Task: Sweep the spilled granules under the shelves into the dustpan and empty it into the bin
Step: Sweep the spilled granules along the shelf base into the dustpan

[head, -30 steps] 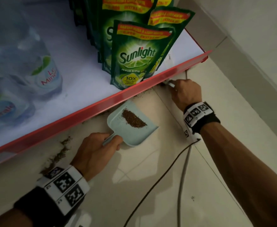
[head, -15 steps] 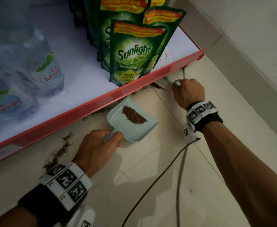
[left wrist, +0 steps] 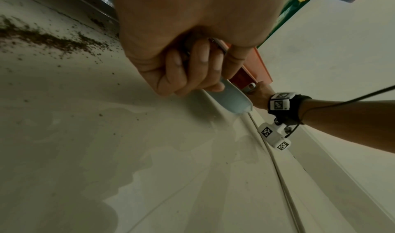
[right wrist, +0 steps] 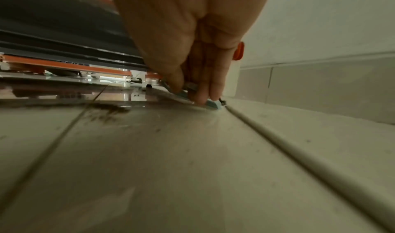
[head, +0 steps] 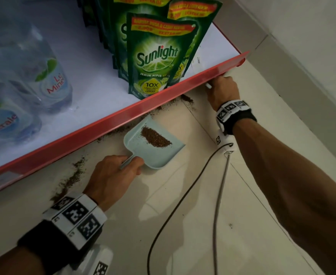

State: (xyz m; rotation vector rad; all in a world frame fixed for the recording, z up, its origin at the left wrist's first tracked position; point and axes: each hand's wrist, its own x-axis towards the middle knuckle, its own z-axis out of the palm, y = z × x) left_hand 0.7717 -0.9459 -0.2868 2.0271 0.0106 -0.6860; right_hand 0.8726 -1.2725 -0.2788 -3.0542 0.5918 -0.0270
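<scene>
A pale blue dustpan [head: 153, 153] lies flat on the tiled floor just in front of the red shelf edge [head: 123, 114], with a heap of brown granules [head: 155, 136] inside it. My left hand [head: 113, 175] grips its handle [left wrist: 233, 99]. More brown granules [head: 70, 181] trail along the floor under the shelf at the left, and a small patch of granules [head: 187, 99] lies near my right hand [head: 222, 92]. That hand grips a small brush handle [right wrist: 205, 101] with its end under the shelf's right corner; the bristles are hidden.
Green Sunlight pouches [head: 157, 56] and water bottles [head: 44, 76] stand on the white shelf. Two cables [head: 183, 195] run across the floor between my arms. A tiled wall skirting [head: 302, 56] closes the right side. No bin is in view.
My right hand with the brush has moved right and farther back along the shelf edge to its corner. The dustpan and my left hand have stayed put.
</scene>
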